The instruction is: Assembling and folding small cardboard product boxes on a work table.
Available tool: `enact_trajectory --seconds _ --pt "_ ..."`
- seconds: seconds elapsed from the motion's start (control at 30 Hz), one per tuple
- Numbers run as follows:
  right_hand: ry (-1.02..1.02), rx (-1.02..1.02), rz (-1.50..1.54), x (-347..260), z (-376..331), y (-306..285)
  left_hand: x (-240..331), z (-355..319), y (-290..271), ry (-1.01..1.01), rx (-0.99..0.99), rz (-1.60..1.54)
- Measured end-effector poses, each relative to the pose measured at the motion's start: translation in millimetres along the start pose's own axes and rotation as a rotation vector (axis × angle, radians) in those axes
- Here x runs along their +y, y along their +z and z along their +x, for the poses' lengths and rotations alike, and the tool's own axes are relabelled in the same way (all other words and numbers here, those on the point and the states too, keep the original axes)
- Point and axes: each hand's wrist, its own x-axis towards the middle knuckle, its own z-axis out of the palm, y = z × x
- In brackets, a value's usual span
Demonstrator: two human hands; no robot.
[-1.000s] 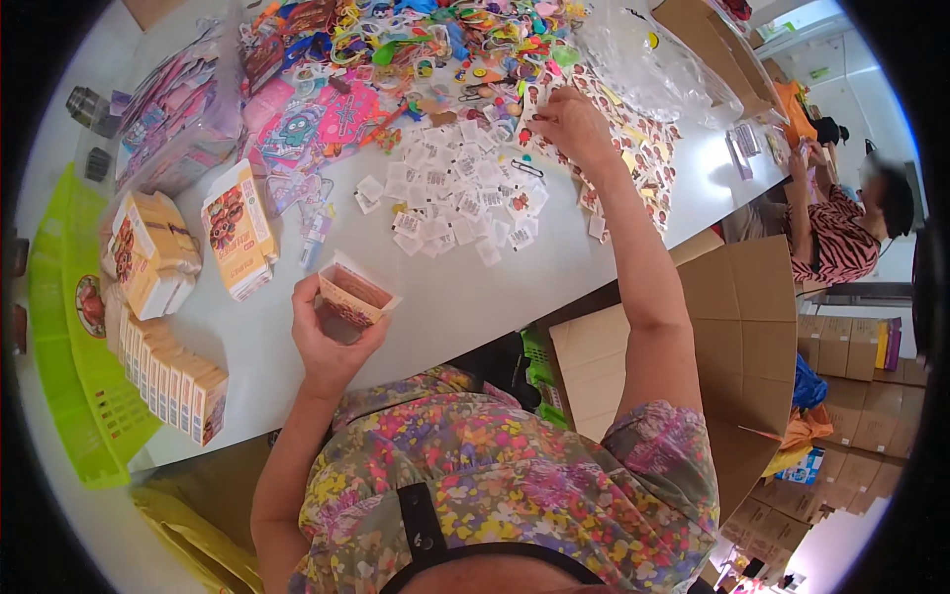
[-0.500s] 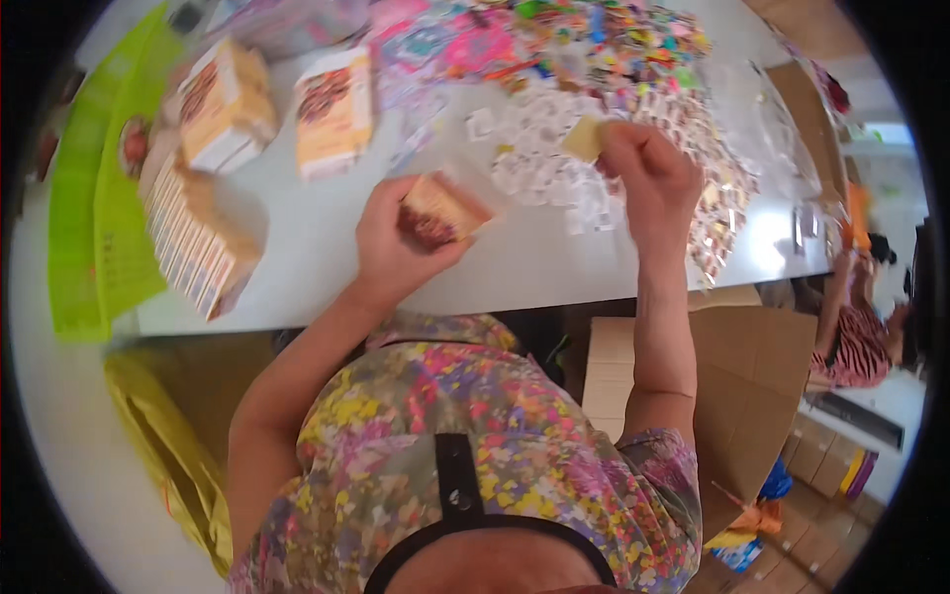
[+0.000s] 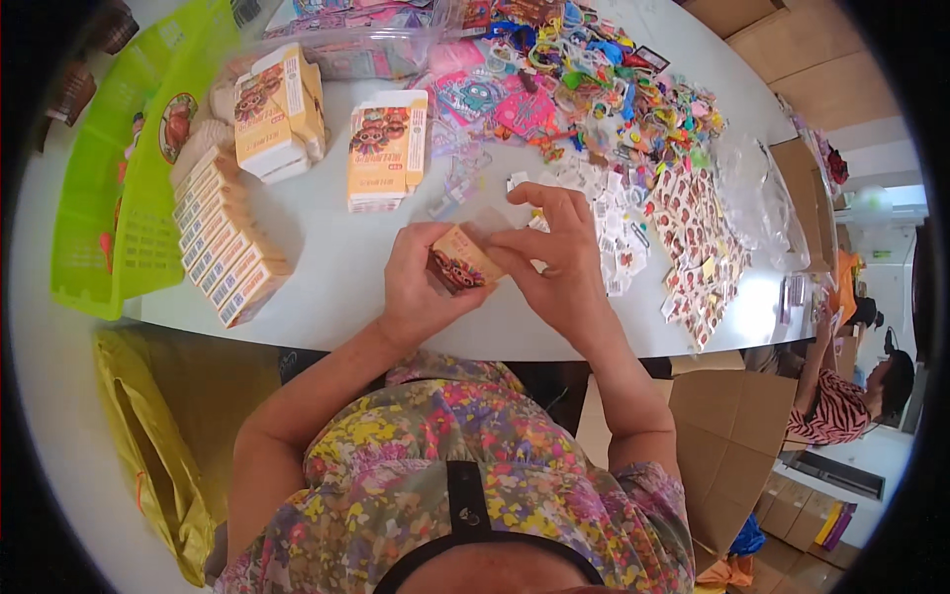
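Observation:
A small orange cardboard box [image 3: 459, 259] with a cartoon print is in my left hand [image 3: 408, 292], thumb and fingers wrapped round its sides. Its end toward the right is open, with a flap standing out. At that end is my right hand [image 3: 562, 265], thumb and forefinger brought together against the opening and the other fingers curled above. Whatever lies between those fingertips is hidden. Close by on the table lie a heap of small white packets [image 3: 612, 223] and a spread of small printed pieces [image 3: 698, 238].
Flat folded boxes stand in two stacks [image 3: 280, 119] [image 3: 386, 148]; a row of filled-out boxes [image 3: 230, 247] leans beside a green basket [image 3: 148, 213]. Colourful small toys [image 3: 604, 89] and a clear plastic bag [image 3: 757, 198] cover the far side. A cardboard carton [image 3: 732, 445] is below right; another person [image 3: 841, 396] sits beyond.
My right hand has come left and down from over the white packets to the box's open end. The yellowish square it held no longer shows clearly. My left hand still holds the box.

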Motion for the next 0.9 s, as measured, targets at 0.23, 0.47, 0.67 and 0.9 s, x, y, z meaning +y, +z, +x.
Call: enact_trajectory --seconds 0.23,0.47,0.67,0.9 --pt "0.411 -0.106 0.858 50 34 12 -3 8 -6 -0.076 0.019 -0.042" --pt "0.353 0.082 -0.083 184 132 76 -13 7 -5 -0.121 -0.147 0.002" --pt "0.272 -0.105 -0.232 208 149 73 -13 10 -9 -0.09 -0.163 0.024" --pt "0.327 0.043 0.153 206 172 83 -9 15 -11 -0.078 -0.172 0.03"
